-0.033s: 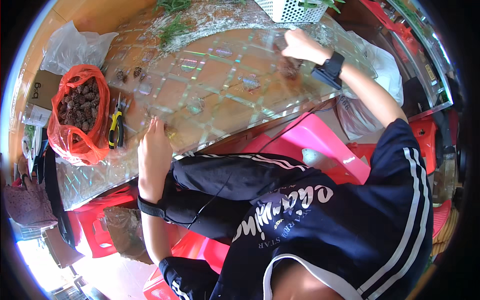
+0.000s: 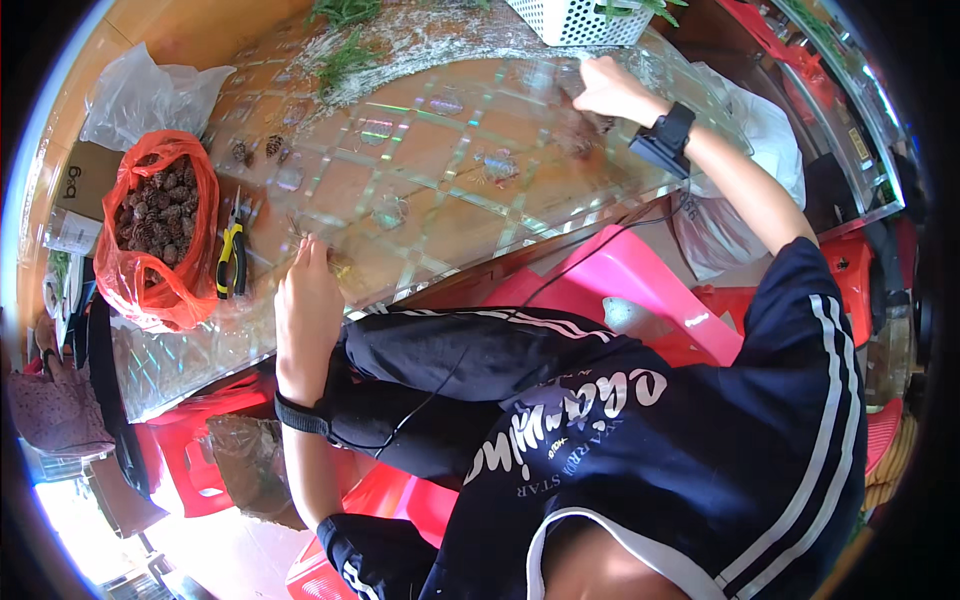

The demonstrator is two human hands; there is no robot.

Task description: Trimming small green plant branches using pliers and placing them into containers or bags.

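My left hand (image 2: pixel 310 310) rests at the near left edge of the glass-topped table (image 2: pixel 430 160). Its fingers are pressed together, with faint thin strands by the tips; what they pinch is too small to make out. Toward the far right, my right hand (image 2: pixel 615 92) is closed above the glass, its fingertips turned away from view. A dark brown pine cone (image 2: pixel 604 124) shows just under that hand. Left of my left hand lie pliers (image 2: pixel 231 258) with yellow and black handles. Two more pine cones, one brown (image 2: pixel 274 146) and one darker (image 2: pixel 240 152), sit farther back.
A red plastic bag (image 2: pixel 203 285) full of pine cones stands at the left, a clear bag (image 2: pixel 150 100) behind it. Green sprigs (image 2: pixel 348 62) and a white perforated basket (image 2: pixel 560 28) are at the back. A white bag (image 2: pixel 775 150) hangs right; a pink stool (image 2: pixel 640 285) stands below.
My right hand has shifted slightly to the right, still closed. My left hand keeps its place.
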